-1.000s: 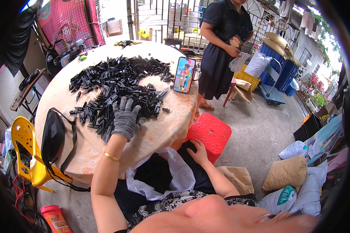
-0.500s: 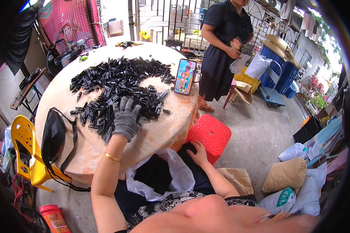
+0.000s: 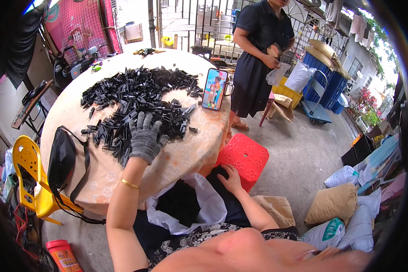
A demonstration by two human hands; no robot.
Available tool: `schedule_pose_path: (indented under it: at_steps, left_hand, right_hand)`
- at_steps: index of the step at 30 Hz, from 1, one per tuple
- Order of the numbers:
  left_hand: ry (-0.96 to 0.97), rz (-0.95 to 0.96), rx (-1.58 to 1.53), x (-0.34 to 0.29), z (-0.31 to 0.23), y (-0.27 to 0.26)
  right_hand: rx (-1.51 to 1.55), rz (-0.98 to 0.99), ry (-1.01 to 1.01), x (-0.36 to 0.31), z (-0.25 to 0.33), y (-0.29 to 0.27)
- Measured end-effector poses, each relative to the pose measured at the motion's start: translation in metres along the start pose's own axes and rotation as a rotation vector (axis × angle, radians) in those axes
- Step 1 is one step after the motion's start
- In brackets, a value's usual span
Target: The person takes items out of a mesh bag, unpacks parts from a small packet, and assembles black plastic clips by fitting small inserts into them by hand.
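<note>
A spread pile of small black plastic pieces (image 3: 136, 97) covers much of the round table. On the near side of the pile lies my left hand (image 3: 145, 138) in a grey knit glove, its fingers outstretched over the pieces. I see nothing gripped in it. My bare right hand (image 3: 231, 178) rests on my dark-clothed knee beside the red stool, fingers laid out with nothing visible in them. Between my arms, a white plastic bag (image 3: 213, 199) sits open in my lap with a dark mass of pieces inside.
A phone (image 3: 215, 89) stands propped at the table's right side. At its left edge lies a black bag (image 3: 62, 156), near a yellow chair (image 3: 29, 181). A red stool (image 3: 245, 158) stands to my right. Beyond the table, a person (image 3: 263, 59) stands holding a plastic bag.
My left hand has barely moved on the pieces. The standing person's hands and plastic bag have shifted slightly. My right hand stays in place.
</note>
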State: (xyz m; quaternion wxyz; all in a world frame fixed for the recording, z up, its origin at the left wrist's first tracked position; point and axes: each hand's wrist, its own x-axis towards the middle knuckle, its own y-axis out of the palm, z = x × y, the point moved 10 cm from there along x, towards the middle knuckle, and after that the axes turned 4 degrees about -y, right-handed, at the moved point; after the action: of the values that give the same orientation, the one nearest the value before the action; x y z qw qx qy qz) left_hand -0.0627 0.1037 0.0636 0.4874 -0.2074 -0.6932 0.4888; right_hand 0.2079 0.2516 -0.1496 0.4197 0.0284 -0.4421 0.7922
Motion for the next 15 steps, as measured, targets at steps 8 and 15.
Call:
schedule_pose_path:
  at_steps: [8, 15]
  left_hand:
    - [0.0, -0.059, 0.042, -0.0014, -0.0004, -0.0064]
    - [-0.038, -0.004, 0.071, -0.0029, 0.0029, -0.0014]
  right_hand:
    - [-0.004, 0.006, 0.02, 0.0006, -0.0016, 0.0009]
    - [0.014, 0.012, 0.02, -0.0018, -0.0015, 0.0016]
